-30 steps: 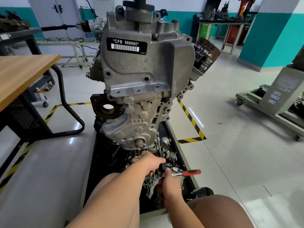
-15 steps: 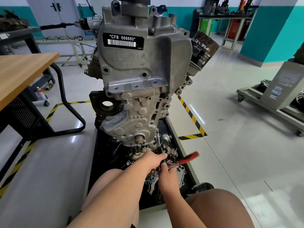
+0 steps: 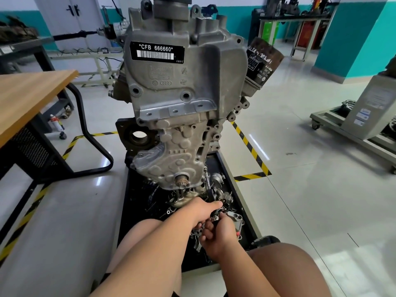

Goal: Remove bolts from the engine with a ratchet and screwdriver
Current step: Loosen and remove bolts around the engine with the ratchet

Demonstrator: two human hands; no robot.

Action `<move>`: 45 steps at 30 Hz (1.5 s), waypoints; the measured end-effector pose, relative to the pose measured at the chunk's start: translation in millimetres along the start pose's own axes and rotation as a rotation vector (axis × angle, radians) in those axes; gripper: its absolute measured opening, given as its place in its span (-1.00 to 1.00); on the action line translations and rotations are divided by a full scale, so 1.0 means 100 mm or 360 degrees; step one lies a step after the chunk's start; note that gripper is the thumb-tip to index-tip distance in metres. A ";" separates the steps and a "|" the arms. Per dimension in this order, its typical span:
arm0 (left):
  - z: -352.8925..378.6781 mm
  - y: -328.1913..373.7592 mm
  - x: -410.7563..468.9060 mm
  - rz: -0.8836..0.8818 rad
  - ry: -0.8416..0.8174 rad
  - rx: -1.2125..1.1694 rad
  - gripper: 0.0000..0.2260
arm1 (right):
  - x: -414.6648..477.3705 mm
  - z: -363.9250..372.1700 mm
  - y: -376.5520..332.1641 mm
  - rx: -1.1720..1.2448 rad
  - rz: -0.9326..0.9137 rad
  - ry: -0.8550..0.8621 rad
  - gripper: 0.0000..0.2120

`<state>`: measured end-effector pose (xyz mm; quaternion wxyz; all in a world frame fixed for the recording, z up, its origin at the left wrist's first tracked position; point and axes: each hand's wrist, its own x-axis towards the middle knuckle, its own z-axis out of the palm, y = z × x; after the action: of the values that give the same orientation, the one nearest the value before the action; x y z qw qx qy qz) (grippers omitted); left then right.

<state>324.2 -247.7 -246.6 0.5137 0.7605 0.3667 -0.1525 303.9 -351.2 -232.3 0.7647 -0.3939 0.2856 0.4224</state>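
Observation:
A grey engine [image 3: 184, 99] stands upright on a black tray [image 3: 233, 181], with a label reading CFB 666660. A thin steel extension bar [image 3: 207, 181] runs from the engine's lower right edge down to the ratchet head [image 3: 214, 214]. My left hand [image 3: 200, 212] grips the ratchet head and the bar's lower end. Just below it, my right hand [image 3: 220, 234] is curled round the ratchet's handle, which is almost wholly hidden in the fist; only a speck of red shows. The bolt itself is hidden.
Loose metal parts [image 3: 222, 189] and brackets lie in the tray around my hands. A wooden-topped table [image 3: 32, 97] stands left, a wheeled stand [image 3: 351, 133] right. An oil filter [image 3: 262, 65] sticks out of the engine's right side. My knees flank the tray's near edge.
My right hand has swung the red ratchet handle from pointing right round towards me, so the handle is now hidden in the fist. My left hand stayed on the ratchet head.

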 end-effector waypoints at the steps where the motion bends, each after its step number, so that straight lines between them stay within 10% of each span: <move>1: 0.00 -0.01 0.00 0.0011 0.0014 0.0001 -0.53 | 0.03 -0.02 0.02 -0.0119 -0.0058 0.0047 -0.57; 9: 0.03 0.02 0.02 0.0089 0.0116 0.0045 -0.56 | 0.02 -0.09 0.08 -0.1632 -0.0977 0.0566 -0.62; 16: 0.04 0.06 0.01 0.0027 0.0101 -0.0008 -0.56 | 0.04 -0.15 0.04 -0.2079 -0.1273 0.0532 -0.59; 21: 0.02 0.04 0.01 0.0036 0.0062 -0.0053 -0.56 | 0.07 -0.11 0.06 -0.1755 -0.1266 0.0392 -0.66; 27: 0.04 0.03 -0.03 -0.0018 0.0034 -0.0078 -0.52 | 0.08 -0.06 -0.06 -0.0381 -0.0360 0.0170 -0.61; 35: 0.05 0.05 -0.04 -0.0006 0.0018 -0.0124 -0.46 | -0.05 0.02 -0.12 0.0310 0.0085 -0.0064 -0.53; 45: 0.01 0.05 -0.05 0.0004 -0.0009 -0.0195 -0.57 | 0.03 -0.07 -0.05 -0.0481 -0.0294 0.0206 -0.51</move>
<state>324.1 -251.9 -240.6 0.5604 0.7278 0.3730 -0.1313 308.6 -357.2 -236.7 0.7123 -0.5553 0.2300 0.3623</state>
